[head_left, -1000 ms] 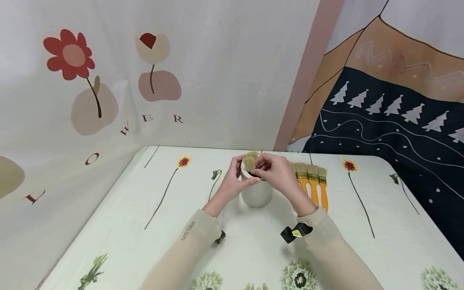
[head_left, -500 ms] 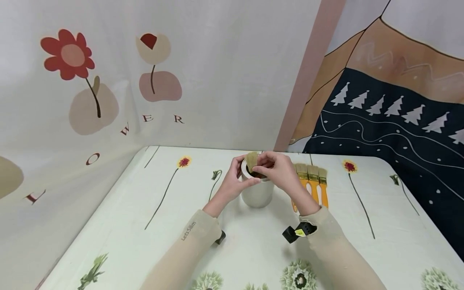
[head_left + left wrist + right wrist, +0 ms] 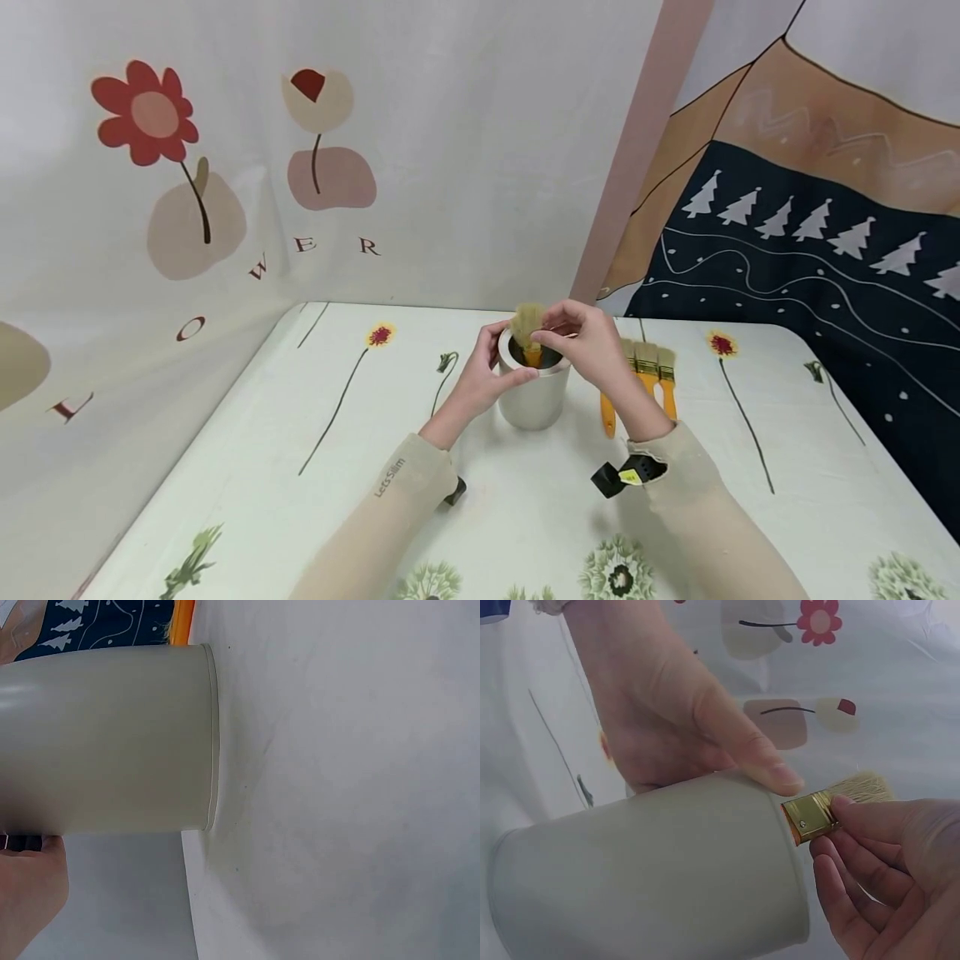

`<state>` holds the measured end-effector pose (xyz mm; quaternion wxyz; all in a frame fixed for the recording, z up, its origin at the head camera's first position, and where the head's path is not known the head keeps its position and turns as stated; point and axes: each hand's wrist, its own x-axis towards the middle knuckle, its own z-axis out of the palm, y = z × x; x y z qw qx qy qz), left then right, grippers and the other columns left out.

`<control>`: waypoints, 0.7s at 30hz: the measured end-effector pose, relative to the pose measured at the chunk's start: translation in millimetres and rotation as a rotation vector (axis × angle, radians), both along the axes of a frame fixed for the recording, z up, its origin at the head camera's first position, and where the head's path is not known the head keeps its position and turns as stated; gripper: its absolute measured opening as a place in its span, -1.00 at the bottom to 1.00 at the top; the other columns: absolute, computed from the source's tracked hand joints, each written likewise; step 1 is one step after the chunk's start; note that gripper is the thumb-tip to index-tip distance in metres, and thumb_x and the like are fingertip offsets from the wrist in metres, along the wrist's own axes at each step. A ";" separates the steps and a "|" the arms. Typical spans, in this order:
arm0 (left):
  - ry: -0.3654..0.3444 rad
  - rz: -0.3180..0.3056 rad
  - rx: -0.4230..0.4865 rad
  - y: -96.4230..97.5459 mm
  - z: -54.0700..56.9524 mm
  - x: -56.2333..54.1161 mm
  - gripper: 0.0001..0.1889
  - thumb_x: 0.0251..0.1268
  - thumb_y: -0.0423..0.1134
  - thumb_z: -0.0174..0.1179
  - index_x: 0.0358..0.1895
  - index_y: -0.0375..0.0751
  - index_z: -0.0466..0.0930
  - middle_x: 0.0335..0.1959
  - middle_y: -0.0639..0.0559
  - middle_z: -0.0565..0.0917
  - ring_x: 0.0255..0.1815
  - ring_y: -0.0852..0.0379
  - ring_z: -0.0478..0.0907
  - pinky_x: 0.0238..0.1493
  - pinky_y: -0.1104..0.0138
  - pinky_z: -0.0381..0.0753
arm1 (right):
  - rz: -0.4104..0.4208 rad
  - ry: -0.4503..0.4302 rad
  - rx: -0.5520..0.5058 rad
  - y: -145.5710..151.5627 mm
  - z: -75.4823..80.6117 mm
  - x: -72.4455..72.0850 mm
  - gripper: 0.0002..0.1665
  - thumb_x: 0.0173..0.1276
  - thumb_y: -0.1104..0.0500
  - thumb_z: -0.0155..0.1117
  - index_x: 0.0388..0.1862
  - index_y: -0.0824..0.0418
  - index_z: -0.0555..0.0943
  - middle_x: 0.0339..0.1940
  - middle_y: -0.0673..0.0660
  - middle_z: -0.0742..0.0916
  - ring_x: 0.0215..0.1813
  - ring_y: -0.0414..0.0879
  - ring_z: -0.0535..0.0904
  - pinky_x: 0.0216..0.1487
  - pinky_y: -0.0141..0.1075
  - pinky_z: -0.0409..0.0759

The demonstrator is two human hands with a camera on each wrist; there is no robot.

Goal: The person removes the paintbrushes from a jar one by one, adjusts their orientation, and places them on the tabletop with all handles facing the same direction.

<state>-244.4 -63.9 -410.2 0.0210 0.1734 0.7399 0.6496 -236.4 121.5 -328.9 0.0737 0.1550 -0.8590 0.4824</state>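
A pale grey-white round pot stands upright on the table. My left hand holds it near the rim, thumb lying along the near edge; in the right wrist view that thumb presses the upper side of the pot. Between thumb and fingers, my right hand pinches a paintbrush by its metal ferrule. The brush has pale bristles pointing up, above the pot's mouth. Its orange handle goes down inside the pot, mostly hidden.
Several orange-handled paintbrushes lie side by side right of the pot, partly covered by my right forearm. A pale tablecloth with printed flowers covers the table. Printed cloth hangs behind the far edge.
My right hand has moved up and slightly right with the paintbrush, which stands higher out of the pot, showing its ferrule and some orange handle. My left hand and the pot stay in place.
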 end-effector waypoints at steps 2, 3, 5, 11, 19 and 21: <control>0.004 0.002 -0.002 -0.4 -0.2 -0.1 -0.11 0.20 -0.08 0.43 0.47 -0.18 0.06 0.52 -0.12 0.25 0.59 -0.04 0.15 0.64 0.05 0.09 | -0.007 0.001 0.001 2.3 3.6 0.9 -0.78 0.28 0.21 0.45 -0.14 0.26 0.66 -0.16 0.22 0.79 -0.13 0.03 0.72 -0.06 -0.24 0.72; 0.004 0.002 -0.003 -0.4 -0.2 -0.1 -0.10 0.19 -0.06 0.43 0.47 -0.18 0.06 0.51 -0.12 0.25 0.58 -0.04 0.16 0.64 0.05 0.09 | -0.010 0.000 -0.001 3.4 5.5 1.5 -0.78 0.28 0.21 0.44 -0.14 0.26 0.66 -0.15 0.22 0.79 -0.13 0.03 0.72 -0.06 -0.26 0.72; 0.003 0.002 -0.004 -0.5 -0.2 -0.2 -0.10 0.19 -0.05 0.44 0.47 -0.17 0.06 0.51 -0.12 0.25 0.57 -0.05 0.17 0.63 0.05 0.11 | -0.013 0.004 -0.004 5.7 9.3 3.3 -0.77 0.29 0.21 0.44 -0.12 0.25 0.66 -0.14 0.22 0.80 -0.12 0.03 0.72 -0.07 -0.30 0.71; -0.001 0.007 -0.007 -0.2 -0.6 -1.0 -0.13 0.21 -0.14 0.42 0.48 -0.19 0.06 0.51 -0.12 0.27 0.57 -0.05 0.18 0.64 0.04 0.09 | -0.036 0.041 -0.019 11.4 20.3 8.7 -0.78 0.30 0.21 0.42 -0.11 0.25 0.66 -0.15 0.22 0.81 -0.13 0.03 0.72 -0.16 -0.46 0.65; 0.005 0.017 -0.021 -0.4 -0.3 -1.5 -0.10 0.17 -0.08 0.45 0.47 -0.19 0.08 0.49 -0.12 0.30 0.57 -0.05 0.18 0.64 0.04 0.07 | -0.083 0.136 -0.067 18.0 32.8 14.5 -0.77 0.32 0.20 0.41 -0.11 0.28 0.66 -0.16 0.25 0.80 -0.21 -0.22 0.67 -0.14 -0.62 0.60; 0.007 0.017 -0.018 -0.3 0.3 -1.1 -0.06 0.13 -0.01 0.47 0.46 -0.19 0.08 0.49 -0.13 0.31 0.57 -0.06 0.18 0.64 0.04 0.06 | -0.093 0.158 -0.085 19.7 35.1 15.6 -0.78 0.31 0.21 0.41 -0.11 0.29 0.66 -0.16 0.26 0.79 -0.24 -0.34 0.63 -0.14 -0.63 0.61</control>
